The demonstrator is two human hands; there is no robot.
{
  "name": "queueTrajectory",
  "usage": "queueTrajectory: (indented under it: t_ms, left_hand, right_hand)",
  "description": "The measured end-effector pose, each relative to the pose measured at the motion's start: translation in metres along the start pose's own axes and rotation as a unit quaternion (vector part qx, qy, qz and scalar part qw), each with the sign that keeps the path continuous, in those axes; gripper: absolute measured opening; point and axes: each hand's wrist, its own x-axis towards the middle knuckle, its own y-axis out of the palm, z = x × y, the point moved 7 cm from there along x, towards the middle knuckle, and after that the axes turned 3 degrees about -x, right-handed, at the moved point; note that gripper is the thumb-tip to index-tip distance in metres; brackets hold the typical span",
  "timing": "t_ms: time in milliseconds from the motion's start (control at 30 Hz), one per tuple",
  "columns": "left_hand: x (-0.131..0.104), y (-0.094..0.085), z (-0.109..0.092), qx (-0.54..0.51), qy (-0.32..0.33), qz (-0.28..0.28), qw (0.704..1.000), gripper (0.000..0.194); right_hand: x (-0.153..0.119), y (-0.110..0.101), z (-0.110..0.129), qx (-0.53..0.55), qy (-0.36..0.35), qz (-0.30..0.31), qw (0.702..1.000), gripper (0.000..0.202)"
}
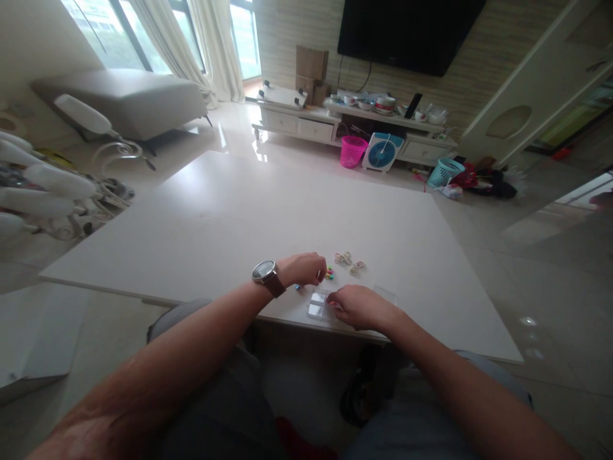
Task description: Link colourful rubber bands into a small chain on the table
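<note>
My left hand (307, 268), with a watch (264, 271) on its wrist, is curled closed beside a small cluster of bright multicoloured pieces (329, 274). Whatever its fingers hold is hidden. My right hand (357, 306) reaches over a clear plastic compartment box (317, 310) and covers its right part. Its fingertips are pinched together; what is between them is too small to make out. A small blue piece (298, 287) lies left of the box. To the right rests a clear flat lid (385, 294), partly behind my right hand. Beyond the hands lie several small pale pinkish-beige pieces (343, 258).
The box stands near the front edge of a large white table (268, 204). My legs are under that edge. Farther off are a pink basket (353, 152), a blue fan (382, 152), a low TV cabinet (316, 130) and a grey bench (129, 102). A white-armed lamp (57, 182) stands at left.
</note>
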Motion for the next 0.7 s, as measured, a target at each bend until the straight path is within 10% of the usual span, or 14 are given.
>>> queueTrajectory:
  t_ms: [200,700]
  left_hand:
    - [-0.008,-0.018,0.028,0.002,-0.057,0.001,0.998,0.016]
    - [-0.002,0.02,0.023,0.067,-0.098,0.063,0.991,0.019]
  right_hand:
    - [-0.002,-0.004,-0.002,-0.004,0.014,-0.008,1.0,0.027]
    - [-0.011,-0.017,-0.014,0.007,0.032,-0.046,0.998,0.028]
